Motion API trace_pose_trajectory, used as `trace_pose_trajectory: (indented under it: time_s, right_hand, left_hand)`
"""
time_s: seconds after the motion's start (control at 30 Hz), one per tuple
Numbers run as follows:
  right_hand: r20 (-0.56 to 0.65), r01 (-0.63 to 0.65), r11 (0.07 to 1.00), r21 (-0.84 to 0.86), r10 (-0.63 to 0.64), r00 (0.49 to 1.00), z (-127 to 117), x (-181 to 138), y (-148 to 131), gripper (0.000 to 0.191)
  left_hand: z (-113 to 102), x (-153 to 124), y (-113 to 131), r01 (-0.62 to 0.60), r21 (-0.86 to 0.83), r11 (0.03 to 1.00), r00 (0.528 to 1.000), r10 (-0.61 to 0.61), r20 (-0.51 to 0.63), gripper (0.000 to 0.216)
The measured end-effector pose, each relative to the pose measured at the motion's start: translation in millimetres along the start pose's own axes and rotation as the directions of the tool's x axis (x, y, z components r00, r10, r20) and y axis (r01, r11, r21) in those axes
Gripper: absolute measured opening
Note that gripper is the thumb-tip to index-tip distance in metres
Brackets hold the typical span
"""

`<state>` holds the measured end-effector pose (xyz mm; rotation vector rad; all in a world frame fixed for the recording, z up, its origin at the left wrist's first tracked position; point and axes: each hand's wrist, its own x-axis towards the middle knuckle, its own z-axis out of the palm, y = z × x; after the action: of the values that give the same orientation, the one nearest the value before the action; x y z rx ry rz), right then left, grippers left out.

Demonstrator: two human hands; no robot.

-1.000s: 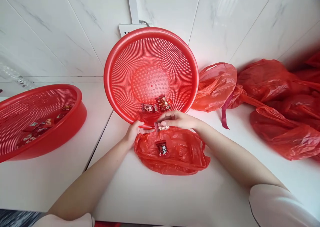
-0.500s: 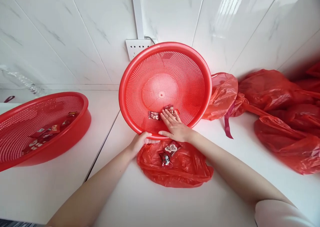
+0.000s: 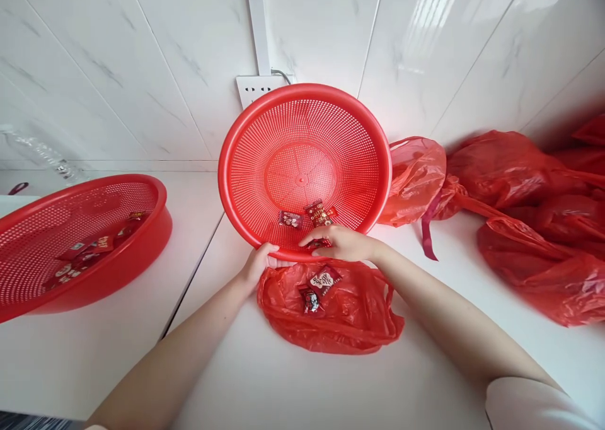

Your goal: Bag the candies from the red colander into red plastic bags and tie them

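Observation:
A red plastic mesh basket (image 3: 302,111) stands tilted up, its mouth facing me. My left hand (image 3: 259,267) grips its lower rim, thumb on top and fingers beneath. Just inside that rim, my right hand (image 3: 347,244) has its thumb and fingers curved around a small dark snack packet (image 3: 317,244), partly hidden by the fingers. Deeper in the basket lie a maroon packet (image 3: 290,219) and a brown-and-gold packet (image 3: 316,212). Below the rim, a red plastic bag (image 3: 350,307) lies spread, with a maroon packet (image 3: 325,280) and a darker shiny packet (image 3: 311,301) on it.
At the left, a second red basket (image 3: 142,247) leans with several packets in it. Several filled red bags (image 3: 510,165) crowd the right side of the white counter (image 3: 236,379). Behind the tilted basket, a socket panel (image 3: 258,89) sits against the tiled wall.
My right hand has drawn back from the packets inside the basket to its lower rim, its fingers now curled around a packet. The tilted basket has shifted slightly left.

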<state>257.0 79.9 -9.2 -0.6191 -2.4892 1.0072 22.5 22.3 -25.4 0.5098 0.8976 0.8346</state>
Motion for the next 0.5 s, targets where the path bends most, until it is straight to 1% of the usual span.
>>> trace_pose_trajectory:
  time_s: [0.07, 0.13, 0.23, 0.33, 0.4, 0.47, 0.5]
  right_hand:
    - [-0.045, -0.033, 0.997, 0.075, 0.037, 0.998, -0.7, 0.7, 1.9, 0.032]
    - [-0.081, -0.092, 0.981, 0.169, 0.107, 0.991, -1.0, 1.8, 5.5, 0.033]
    - [-0.058, -0.184, 0.908, 0.376, 0.221, 0.974, -2.6, 2.6, 10.1, 0.037]
    - [-0.024, -0.223, 0.824, 0.521, 0.275, 0.961, -6.4, 1.1, 6.3, 0.037]
    - [0.052, -0.234, 0.808, 0.54, 0.246, 0.968, -10.0, -1.1, -1.4, 0.036]
    - [0.155, -0.223, 0.842, 0.491, 0.167, 0.974, -13.0, -3.2, -9.5, 0.036]
    - [0.175, -0.201, 0.876, 0.439, 0.137, 0.975, -13.7, -3.8, -12.0, 0.035]
  left_hand:
    - [-0.5, -0.1, 0.4, -0.01, 0.004, 1.0, 1.0, 0.01, -0.026, 0.042]
    - [-0.6, -0.2, 0.2, -0.019, 0.006, 1.0, 0.999, 0.019, -0.046, 0.042]
    - [0.4, -0.6, 0.0, -0.017, 0.016, 1.0, 0.997, 0.018, -0.078, 0.044]
    - [1.7, -1.1, 0.5, 0.005, 0.012, 1.0, 0.998, -0.004, -0.065, 0.045]
    - [2.1, -1.5, 0.8, 0.021, 0.0, 1.0, 0.999, -0.021, -0.037, 0.046]
    - [2.2, -1.8, 0.8, 0.032, -0.002, 0.999, 0.999, -0.032, -0.028, 0.047]
    - [2.1, -1.9, 0.6, 0.033, 0.0, 0.999, 0.999, -0.033, -0.032, 0.047]
